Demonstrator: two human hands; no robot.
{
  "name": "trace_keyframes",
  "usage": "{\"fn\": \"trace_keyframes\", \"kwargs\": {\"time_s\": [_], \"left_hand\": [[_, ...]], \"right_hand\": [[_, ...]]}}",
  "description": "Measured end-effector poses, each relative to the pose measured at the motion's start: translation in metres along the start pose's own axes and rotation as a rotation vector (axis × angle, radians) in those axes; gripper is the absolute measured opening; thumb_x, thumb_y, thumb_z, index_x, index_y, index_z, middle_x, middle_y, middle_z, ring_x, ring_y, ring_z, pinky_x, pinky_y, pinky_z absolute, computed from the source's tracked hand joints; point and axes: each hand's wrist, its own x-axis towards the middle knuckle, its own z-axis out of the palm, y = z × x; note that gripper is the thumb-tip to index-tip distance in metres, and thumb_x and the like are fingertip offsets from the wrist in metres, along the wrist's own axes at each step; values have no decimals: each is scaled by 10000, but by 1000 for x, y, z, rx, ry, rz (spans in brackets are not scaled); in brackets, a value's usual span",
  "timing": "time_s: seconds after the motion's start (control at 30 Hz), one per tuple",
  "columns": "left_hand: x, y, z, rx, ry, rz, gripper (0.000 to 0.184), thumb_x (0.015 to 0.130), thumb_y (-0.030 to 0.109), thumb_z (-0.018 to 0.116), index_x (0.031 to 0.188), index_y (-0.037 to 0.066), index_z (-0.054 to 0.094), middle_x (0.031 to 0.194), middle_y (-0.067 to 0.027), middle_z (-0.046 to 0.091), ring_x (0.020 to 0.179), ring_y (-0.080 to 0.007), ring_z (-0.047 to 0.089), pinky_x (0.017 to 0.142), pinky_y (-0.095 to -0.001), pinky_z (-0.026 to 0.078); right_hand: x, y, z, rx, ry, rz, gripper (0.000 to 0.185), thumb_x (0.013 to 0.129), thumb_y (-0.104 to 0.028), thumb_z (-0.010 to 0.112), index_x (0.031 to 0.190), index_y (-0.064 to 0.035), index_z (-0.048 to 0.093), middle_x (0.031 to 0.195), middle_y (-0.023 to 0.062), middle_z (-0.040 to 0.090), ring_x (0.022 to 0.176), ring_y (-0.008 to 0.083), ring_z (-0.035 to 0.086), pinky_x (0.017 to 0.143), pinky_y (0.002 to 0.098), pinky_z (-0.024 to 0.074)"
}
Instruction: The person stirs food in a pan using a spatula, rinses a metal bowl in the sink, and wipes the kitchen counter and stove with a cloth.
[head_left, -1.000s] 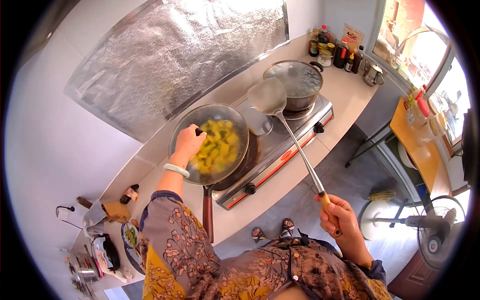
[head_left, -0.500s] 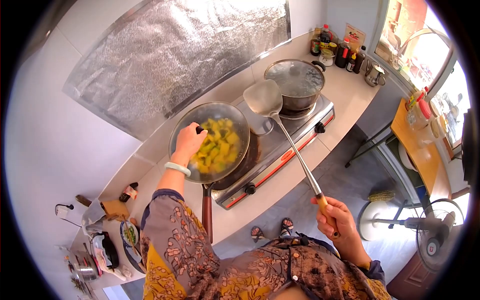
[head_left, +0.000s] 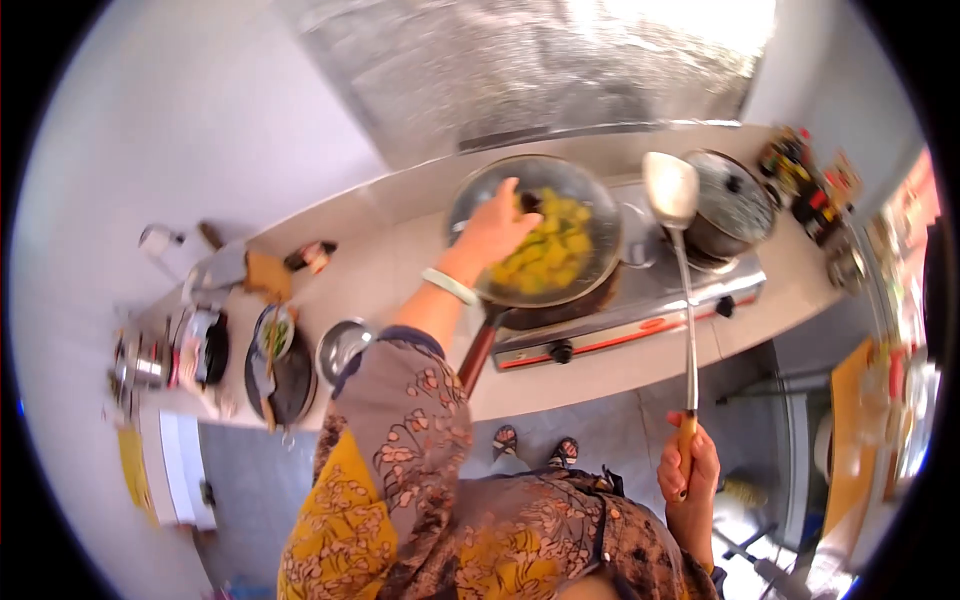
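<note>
My left hand (head_left: 494,232) is at the dark knob (head_left: 530,203) of a glass lid (head_left: 478,195), with thumb and index finger spread apart on either side of it. The lid covers a frying pan whose brown handle (head_left: 480,352) points down toward me. Yellow-green chunks of food (head_left: 545,262) show through the glass. My right hand (head_left: 690,468) is wrapped round the wooden handle of a metal spatula (head_left: 672,190). The spatula stands upright, its broad blade level with the pans and just left of the lidded pot in view.
A lidded pot (head_left: 722,205) sits on the right burner of the gas stove (head_left: 625,335). Sauce bottles (head_left: 815,205) stand at the counter's right end. Leftward are a metal bowl (head_left: 345,345), a chopping board (head_left: 290,385) with a dish of greens (head_left: 273,330), and a cleaver-like blade.
My view has turned left, so the stove appears further right and more of the left counter shows. My left fingers have spread from the lid knob. The spatula stays in my right hand.
</note>
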Motion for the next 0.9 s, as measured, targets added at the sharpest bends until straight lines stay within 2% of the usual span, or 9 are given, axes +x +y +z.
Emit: {"fn": "trace_keyframes", "kwargs": {"time_s": [0.07,0.17,0.23,0.37,0.43,0.5,0.57,0.7,0.9], "left_hand": [[-43,1,-8,-126,136,49,607,846,289,652,1301,-18,394,1018,-200,626,925,-297,619,765,-394,485],[-137,0,-37,-392,139,64,438,883,227,618,1220,-21,488,994,-131,632,869,-183,600,742,-321,481],[-210,-10,-47,-551,280,-196,284,902,197,594,1082,-22,583,925,-86,632,808,-113,563,711,-263,465],[-365,-101,-19,-497,527,-794,182,887,184,583,895,15,648,774,-42,632,736,-94,562,634,-226,445],[-440,-128,5,-607,659,-1073,197,877,168,567,1001,26,626,853,-64,630,737,-125,582,624,-246,452],[-502,-151,39,-577,758,-1177,294,872,148,547,1140,29,560,953,-92,613,757,-160,598,634,-285,470],[-532,-154,53,-654,704,-1281,354,871,139,537,1206,27,510,1008,-99,600,793,-169,603,654,-309,480],[-540,-168,57,-801,466,-1340,387,875,146,537,1239,19,498,1040,-100,599,872,-183,612,705,-326,493],[-544,-195,14,-823,211,-1167,387,891,178,559,1239,18,499,1076,-95,603,903,-182,608,735,-302,478]], "right_hand": [[13,10,-1,-118,-10,22,421,911,-252,489,1218,35,468,659,75,504,384,95,400,326,219,297],[34,22,-9,-192,34,128,377,946,-258,479,1229,-10,476,660,54,486,388,88,373,354,220,299],[43,27,-7,-247,6,176,360,933,-228,473,1214,-3,487,642,50,478,380,85,363,330,214,279],[56,41,19,-403,-171,283,310,916,-120,492,1198,9,503,614,33,482,394,73,383,324,203,268],[58,44,41,-531,-315,351,318,900,-64,501,1212,-5,492,674,46,508,433,67,392,378,200,288],[57,59,61,-613,-469,416,340,878,-22,515,1216,3,488,683,40,512,460,60,406,390,197,300],[51,73,90,-650,-571,509,369,859,13,547,1222,14,483,701,23,517,502,50,428,431,194,336],[44,132,114,-726,-743,645,410,867,-91,619,1250,-26,486,714,-7,518,522,51,446,468,206,366],[55,275,126,-830,-590,566,351,857,-125,624,1177,-26,516,669,3,516,481,69,457,435,230,379]]}}
